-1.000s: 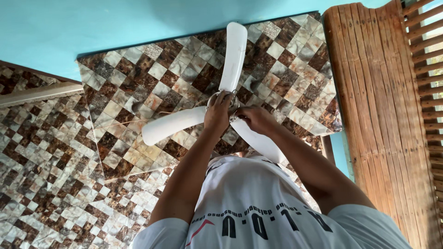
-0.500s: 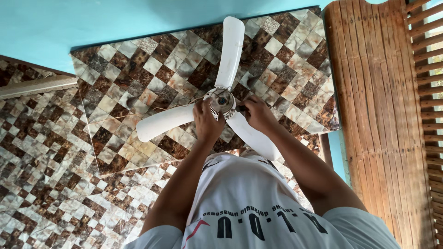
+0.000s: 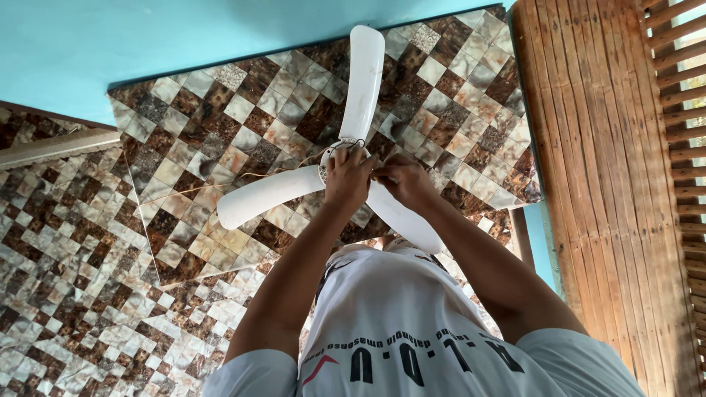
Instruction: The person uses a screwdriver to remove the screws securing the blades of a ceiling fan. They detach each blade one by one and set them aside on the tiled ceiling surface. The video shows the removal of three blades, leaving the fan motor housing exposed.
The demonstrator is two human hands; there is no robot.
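Smooth, probably plastic fan blades (image 3: 365, 81); glossy tiles (image 3: 184, 140); rough wood slats (image 3: 588, 147).

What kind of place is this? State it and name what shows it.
Probably a room in a home, seen looking up. A white three-bladed ceiling fan hangs from a brown-and-cream checkered panel ceiling, beside a turquoise painted wall and a brown slatted wooden wall. Both hands, left hand and right hand, touch the fan's hub.
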